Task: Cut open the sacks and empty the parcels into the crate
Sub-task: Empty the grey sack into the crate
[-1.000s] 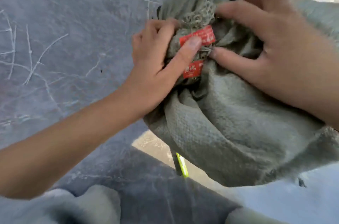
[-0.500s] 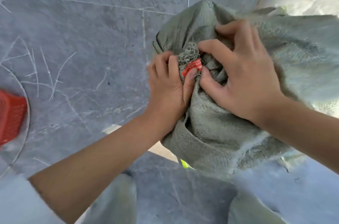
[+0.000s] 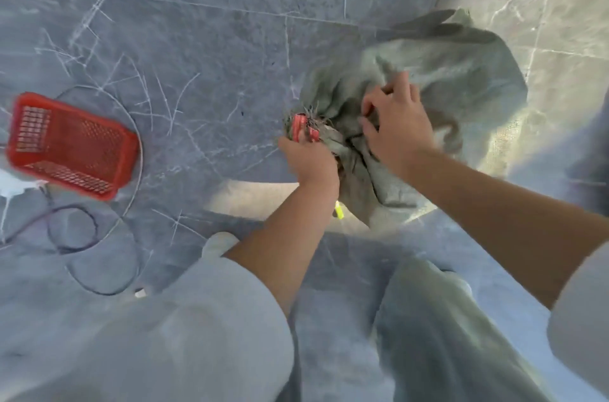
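Grey-green sack (image 3: pixel 445 78) slumped on tiled floor (image 3: pixel 197 22), contents hidden. Grip of left hand (image 3: pixel 309 161) closed round bunched neck with red tags (image 3: pixel 301 130). Grip of right hand (image 3: pixel 398 125) pinches sack folds. Red mesh crate (image 3: pixel 72 144) on floor, well apart, far left.

A bare working floor, of the depot or storeroom kind — large grey stone tiles (image 3: pixel 204 39), scuffed with white scratches. A red perforated crate (image 3: pixel 71 146) sits at the left (a dark cable (image 3: pixel 66 250) loops just nearer), with a coarse woven sack (image 3: pixel 461 78) at the right.
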Demonstrator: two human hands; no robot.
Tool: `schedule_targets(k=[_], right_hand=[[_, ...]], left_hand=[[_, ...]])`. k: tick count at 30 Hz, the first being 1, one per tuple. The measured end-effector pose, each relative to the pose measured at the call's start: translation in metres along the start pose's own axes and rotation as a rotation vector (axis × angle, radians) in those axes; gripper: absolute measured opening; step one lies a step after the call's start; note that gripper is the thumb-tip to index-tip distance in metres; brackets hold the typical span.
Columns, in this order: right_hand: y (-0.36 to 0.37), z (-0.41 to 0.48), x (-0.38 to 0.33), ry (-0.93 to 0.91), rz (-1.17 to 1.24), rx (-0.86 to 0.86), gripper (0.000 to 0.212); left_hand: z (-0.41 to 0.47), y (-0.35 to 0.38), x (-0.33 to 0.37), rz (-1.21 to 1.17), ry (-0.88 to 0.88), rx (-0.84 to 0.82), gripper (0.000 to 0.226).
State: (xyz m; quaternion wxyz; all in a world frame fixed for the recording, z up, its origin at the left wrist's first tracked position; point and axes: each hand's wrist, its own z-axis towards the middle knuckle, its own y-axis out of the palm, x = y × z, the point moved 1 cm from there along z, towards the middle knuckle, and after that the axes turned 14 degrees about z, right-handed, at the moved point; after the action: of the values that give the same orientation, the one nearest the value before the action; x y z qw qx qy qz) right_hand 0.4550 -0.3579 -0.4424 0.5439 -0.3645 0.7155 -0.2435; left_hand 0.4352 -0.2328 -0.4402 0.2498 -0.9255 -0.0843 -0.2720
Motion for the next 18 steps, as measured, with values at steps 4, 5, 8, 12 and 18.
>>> schedule_targets(k=[4, 5, 8, 12, 18], right_hand=[[-0.058, -0.052, -0.034, 0.127, 0.121, -0.246, 0.047], [-0.082, -0.063, -0.043, 0.107, 0.196, -0.246, 0.047], [-0.164, -0.091, -0.081, 0.051, 0.406, -0.185, 0.042], [-0.289, -0.137, -0.146, 0.130, 0.608, 0.011, 0.031], [-0.441, -0.213, -0.260, 0.013, 0.651, 0.035, 0.026]], left_hand=[[-0.048, -0.050, 0.056, -0.112, 0.003, -0.188, 0.027], [-0.067, -0.060, 0.073, -0.203, -0.030, -0.286, 0.027], [-0.141, -0.077, 0.122, -0.364, -0.058, -0.561, 0.025], [-0.267, -0.095, 0.196, -0.271, 0.011, -0.777, 0.027], [-0.442, -0.184, 0.310, -0.109, 0.393, -0.821, 0.024]])
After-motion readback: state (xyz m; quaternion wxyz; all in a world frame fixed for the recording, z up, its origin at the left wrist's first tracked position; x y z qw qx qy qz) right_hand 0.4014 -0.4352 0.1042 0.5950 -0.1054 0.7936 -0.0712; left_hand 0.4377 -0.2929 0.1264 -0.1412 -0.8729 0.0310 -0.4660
